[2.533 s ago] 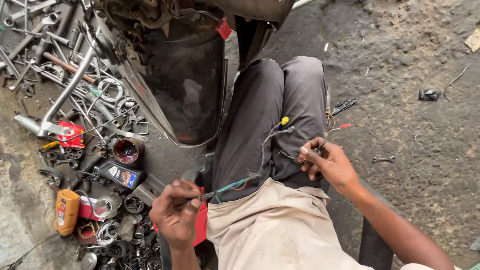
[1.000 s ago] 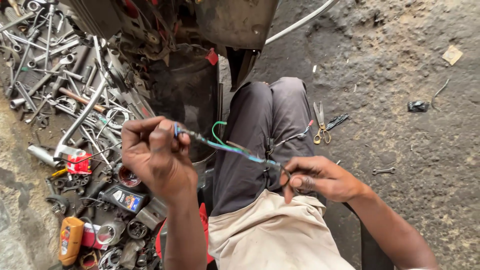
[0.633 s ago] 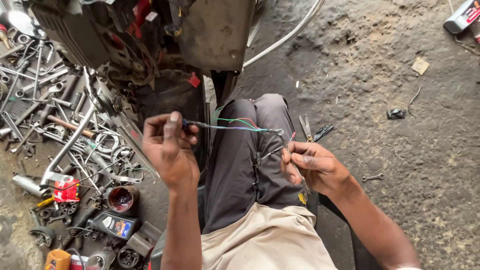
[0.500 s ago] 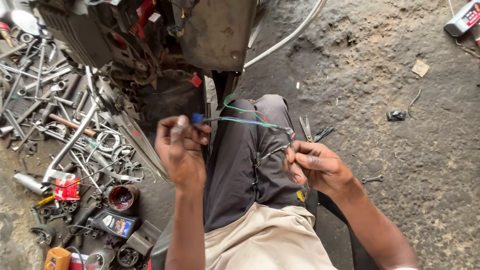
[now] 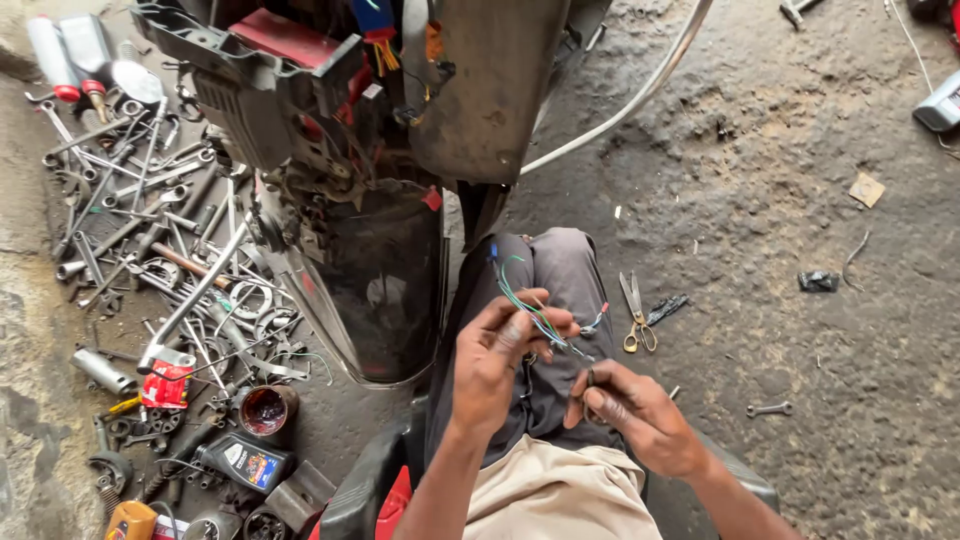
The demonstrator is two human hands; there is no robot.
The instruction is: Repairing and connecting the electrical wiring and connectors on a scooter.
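Observation:
My left hand [image 5: 500, 360] pinches a thin bundle of green, blue and red wires [image 5: 520, 300] over my dark-trousered knee [image 5: 555, 270]. The wires loop up from my fingers, with a blue end near the top. My right hand [image 5: 630, 415] sits close beside it, lower right, fingers closed on the other end of the same wires. Both hands nearly touch. Directly ahead stands an opened scooter body [image 5: 390, 150] with exposed wiring and a dark curved panel [image 5: 385, 290].
Many spanners and metal tools [image 5: 140, 220] lie on the ground at left, with a small oil bottle [image 5: 240, 462], a red tin [image 5: 268, 410] and an orange bottle [image 5: 130, 520]. Yellow-handled scissors [image 5: 634, 315] and a small spanner [image 5: 768, 409] lie on the rough concrete at right.
My left hand has come down and toward my right hand, so the wires that were stretched between them now hang in a loose loop. The view has tilted up toward the scooter.

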